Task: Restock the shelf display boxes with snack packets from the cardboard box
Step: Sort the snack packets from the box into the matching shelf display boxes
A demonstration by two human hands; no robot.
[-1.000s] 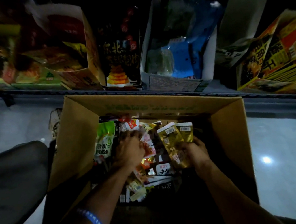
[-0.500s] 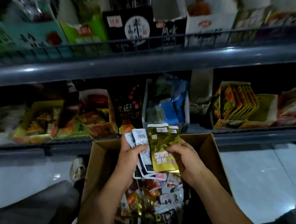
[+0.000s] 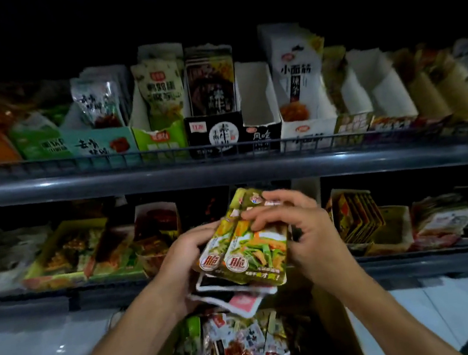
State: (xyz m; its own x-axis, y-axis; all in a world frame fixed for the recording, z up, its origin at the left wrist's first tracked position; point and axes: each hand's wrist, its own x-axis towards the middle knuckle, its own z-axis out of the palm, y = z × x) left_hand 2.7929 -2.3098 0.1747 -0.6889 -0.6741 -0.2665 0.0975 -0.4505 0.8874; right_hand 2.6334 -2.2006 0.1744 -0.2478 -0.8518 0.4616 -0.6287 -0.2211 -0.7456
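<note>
A left hand (image 3: 185, 256) grips a fanned stack of glossy green-and-yellow snack packets (image 3: 249, 248) from below, fingers curled under it. The right hand (image 3: 298, 228) pinches the top packets. Beneath, the open brown cardboard box (image 3: 337, 329) holds mixed packets, seemingly loose. Dim shelf display boxes (image 3: 159, 133) stand behind.

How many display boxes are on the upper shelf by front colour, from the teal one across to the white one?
teal display box: 1
green display box: 1
black display boxes: 2, one stocked, one showing no packets
white display box: 1
Total: 5. The boxes further right are too blurred to sort.
</note>
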